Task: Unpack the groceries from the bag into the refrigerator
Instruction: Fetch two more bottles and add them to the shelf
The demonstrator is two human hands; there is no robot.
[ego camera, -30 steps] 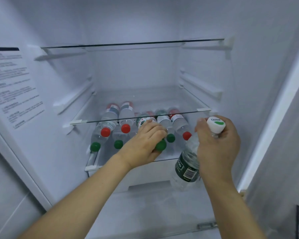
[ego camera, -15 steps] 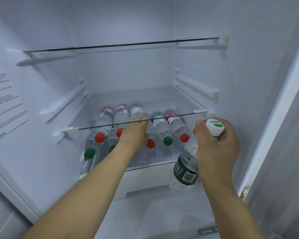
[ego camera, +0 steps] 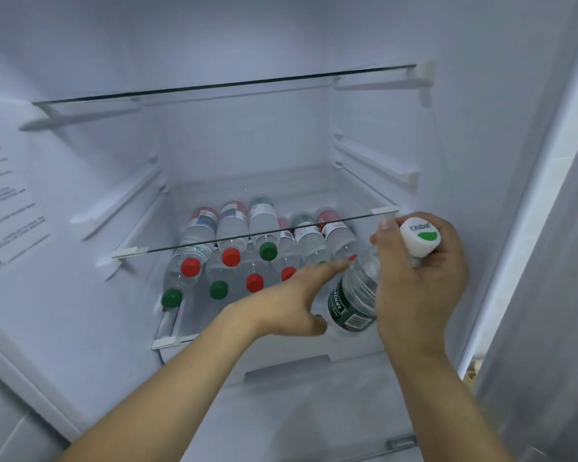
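Note:
Inside the open refrigerator [ego camera: 281, 135], several water bottles [ego camera: 234, 248] with red and green caps lie stacked on a lower shelf, caps toward me. My right hand [ego camera: 421, 288] grips a clear bottle with a white cap and dark green label [ego camera: 354, 295] near its neck, tilted, in front of the right end of the stack. My left hand [ego camera: 291, 301] is open with fingers stretched right, its fingertips close to the held bottle's shoulder and in front of the rightmost stacked bottles. The grocery bag is out of view.
A glass shelf [ego camera: 257, 233] sits just above the stacked bottles, and another glass shelf [ego camera: 214, 86] higher up. A white drawer front [ego camera: 287, 365] lies below the stack. The fridge's right wall [ego camera: 481, 161] stands close beside my right hand.
My left hand has let go of the bottles in the middle of the stack and swung right toward the held bottle. My right hand with its bottle has stayed nearly in place.

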